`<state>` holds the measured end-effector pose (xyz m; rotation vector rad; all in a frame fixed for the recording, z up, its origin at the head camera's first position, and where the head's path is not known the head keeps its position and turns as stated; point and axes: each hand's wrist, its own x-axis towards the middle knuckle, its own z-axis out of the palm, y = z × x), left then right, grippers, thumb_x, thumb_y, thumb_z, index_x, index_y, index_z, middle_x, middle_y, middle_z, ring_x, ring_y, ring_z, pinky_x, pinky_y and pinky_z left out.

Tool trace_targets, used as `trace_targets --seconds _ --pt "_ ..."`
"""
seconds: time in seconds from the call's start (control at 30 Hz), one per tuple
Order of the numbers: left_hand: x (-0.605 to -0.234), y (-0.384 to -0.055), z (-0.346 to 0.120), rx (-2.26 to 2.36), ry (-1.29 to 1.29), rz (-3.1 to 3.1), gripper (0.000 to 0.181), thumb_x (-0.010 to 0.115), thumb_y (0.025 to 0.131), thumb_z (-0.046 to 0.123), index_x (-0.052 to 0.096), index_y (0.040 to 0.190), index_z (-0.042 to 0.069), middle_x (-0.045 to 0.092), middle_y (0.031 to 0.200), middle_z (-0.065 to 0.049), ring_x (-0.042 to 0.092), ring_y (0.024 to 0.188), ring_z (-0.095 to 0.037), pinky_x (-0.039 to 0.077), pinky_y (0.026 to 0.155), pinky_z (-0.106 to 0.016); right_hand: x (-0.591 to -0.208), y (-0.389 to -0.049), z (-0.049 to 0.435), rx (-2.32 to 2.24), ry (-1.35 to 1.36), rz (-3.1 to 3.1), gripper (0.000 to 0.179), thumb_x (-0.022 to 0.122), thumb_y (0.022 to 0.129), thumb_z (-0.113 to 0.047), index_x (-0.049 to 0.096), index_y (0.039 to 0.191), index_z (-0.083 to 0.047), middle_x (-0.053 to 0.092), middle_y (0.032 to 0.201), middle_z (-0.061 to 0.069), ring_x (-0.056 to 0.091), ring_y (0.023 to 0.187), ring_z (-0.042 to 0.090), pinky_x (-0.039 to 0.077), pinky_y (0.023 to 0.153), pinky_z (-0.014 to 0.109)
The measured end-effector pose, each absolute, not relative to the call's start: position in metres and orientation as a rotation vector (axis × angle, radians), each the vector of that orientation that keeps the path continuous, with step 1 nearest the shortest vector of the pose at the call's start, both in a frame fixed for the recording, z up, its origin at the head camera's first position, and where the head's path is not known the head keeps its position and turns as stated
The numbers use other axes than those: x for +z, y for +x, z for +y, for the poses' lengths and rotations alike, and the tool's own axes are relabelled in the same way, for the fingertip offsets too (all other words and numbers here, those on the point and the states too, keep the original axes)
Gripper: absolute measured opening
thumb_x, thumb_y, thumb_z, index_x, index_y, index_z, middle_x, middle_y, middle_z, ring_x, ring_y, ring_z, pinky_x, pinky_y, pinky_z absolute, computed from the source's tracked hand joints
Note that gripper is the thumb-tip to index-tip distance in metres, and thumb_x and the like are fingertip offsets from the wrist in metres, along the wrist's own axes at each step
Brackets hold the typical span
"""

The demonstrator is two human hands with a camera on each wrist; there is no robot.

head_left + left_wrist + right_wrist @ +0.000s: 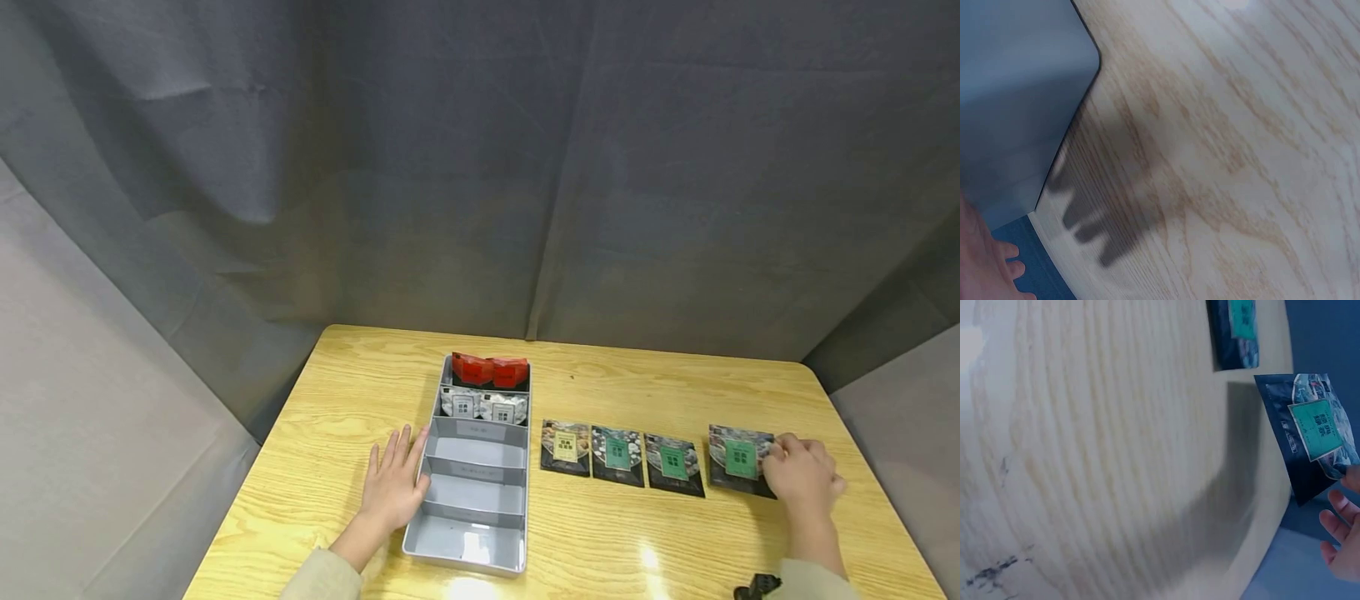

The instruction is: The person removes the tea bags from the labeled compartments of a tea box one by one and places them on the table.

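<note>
My right hand (804, 475) pinches the right edge of a dark packet with a green label (741, 458). In the right wrist view this packet (1316, 428) is tilted above the table, its shadow beneath it. My left hand (393, 483) lies with straight, spread fingers against the left side of a grey compartment tray (476, 497). Two red packets (489, 371) stand in the tray's farthest compartment, and two white packets (482, 406) in the one before it. The left wrist view shows only some of that hand's fingertips (1013, 269).
Between tray and right hand lie a yellow-labelled packet (565, 448) and two green-labelled packets, one in the middle (617, 455) and one at right (674, 465). The wooden table (622, 533) ends at a grey curtain (420, 250). A small black object (757, 586) sits by the right sleeve.
</note>
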<state>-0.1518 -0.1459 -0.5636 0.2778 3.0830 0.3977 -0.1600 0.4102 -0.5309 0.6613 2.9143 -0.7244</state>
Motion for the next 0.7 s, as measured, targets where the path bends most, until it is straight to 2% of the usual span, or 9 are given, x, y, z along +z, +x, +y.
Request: trace_targets --seconds 0.23,0.33,0.7 --pt "-0.564 -0.151 -0.146 0.38 0.274 3.099 0.066 0.046 0.088 0.032 0.019 0.147 0.022 0.023 0.149 -0.014 0.018 0.137 -0.033 0.009 0.109 -0.055 -0.551 -0.162 0.425 -0.656 0.641 2.804 0.049 0.021 0.096 -0.029 0.031 0.128 0.006 0.016 0.128 0.039 0.015 0.115 0.058 0.016 0.085 0.071" --pt "-0.564 -0.151 -0.146 0.39 0.282 3.096 0.066 0.045 0.088 0.031 0.018 0.147 0.023 0.023 0.149 -0.014 0.018 0.137 -0.034 0.009 0.109 -0.056 -0.561 -0.162 0.427 -0.632 0.67 2.775 0.049 0.022 0.097 -0.031 0.033 0.127 0.006 0.018 0.127 0.039 0.017 0.113 0.058 0.019 0.082 0.067" --pt "-0.563 -0.151 -0.145 0.394 0.274 3.084 0.067 0.044 0.089 0.031 0.013 0.148 0.025 0.021 0.15 -0.013 0.017 0.137 -0.033 0.008 0.11 -0.054 -0.588 -0.156 0.422 -0.661 0.823 2.844 0.05 0.021 0.099 -0.038 0.04 0.121 0.003 0.025 0.125 0.033 0.02 0.115 0.052 0.019 0.084 0.065"
